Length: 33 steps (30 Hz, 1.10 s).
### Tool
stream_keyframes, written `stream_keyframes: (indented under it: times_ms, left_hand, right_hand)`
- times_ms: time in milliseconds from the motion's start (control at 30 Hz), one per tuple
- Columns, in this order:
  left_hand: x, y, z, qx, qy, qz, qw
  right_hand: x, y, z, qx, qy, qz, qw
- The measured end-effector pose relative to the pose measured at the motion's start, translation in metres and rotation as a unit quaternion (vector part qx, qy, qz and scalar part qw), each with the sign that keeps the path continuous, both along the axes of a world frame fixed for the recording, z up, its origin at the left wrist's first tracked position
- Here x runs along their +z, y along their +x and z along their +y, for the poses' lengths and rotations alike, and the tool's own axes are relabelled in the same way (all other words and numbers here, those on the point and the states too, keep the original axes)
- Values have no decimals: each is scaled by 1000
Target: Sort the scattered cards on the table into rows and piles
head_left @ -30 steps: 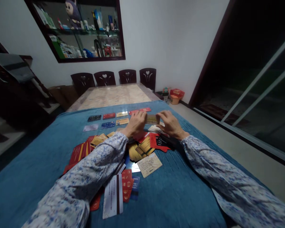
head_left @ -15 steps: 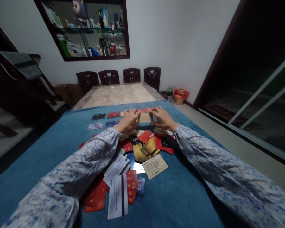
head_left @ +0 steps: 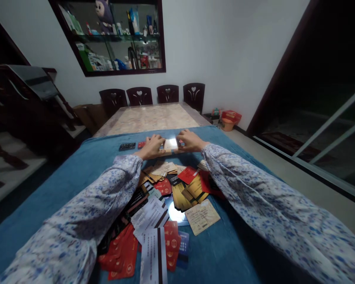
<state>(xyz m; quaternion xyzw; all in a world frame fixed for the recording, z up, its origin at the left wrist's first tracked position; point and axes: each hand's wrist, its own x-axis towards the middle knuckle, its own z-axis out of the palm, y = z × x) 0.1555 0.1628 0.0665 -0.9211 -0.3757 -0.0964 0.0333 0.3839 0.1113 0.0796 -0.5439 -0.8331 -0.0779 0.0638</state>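
Note:
A pale card (head_left: 170, 144) with glare on it is held by its two side edges over the far part of the blue cloth (head_left: 106, 157). My left hand (head_left: 154, 146) is closed on its left edge, and my right hand (head_left: 192, 141) pinches the right one. Beyond the hands, a black card (head_left: 127, 146) and a red card (head_left: 141, 145) lie in a row, partly hidden by my left hand. Nearer to me spreads a loose heap with gold cards (head_left: 195, 189), red cards (head_left: 127, 252), white striped cards (head_left: 154, 252) and a worn cream card (head_left: 202, 217).
The blue cloth covers the near part of a marble-topped table (head_left: 154, 118). Several dark chairs (head_left: 193, 96) stand along its far side. A wall cabinet (head_left: 118, 39) holds bottles and a plush toy. An orange bucket (head_left: 228, 123) sits on the floor at right.
Both hands have shifted left with the card between them, and it now catches bright glare. The view has tilted slightly, showing more of the heap.

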Motion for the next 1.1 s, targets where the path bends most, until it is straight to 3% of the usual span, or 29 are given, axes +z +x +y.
stream_keyframes:
  times_ms: [667, 1100]
  left_hand:
    - [-14, -14, 66, 60, -34, 50, 996]
    - [-26, -9, 88, 83, -57, 97, 990]
  right_hand:
    - [-12, -28, 75, -8, -55, -14, 998]
    - [-31, -33, 100, -37, -86, -32, 995]
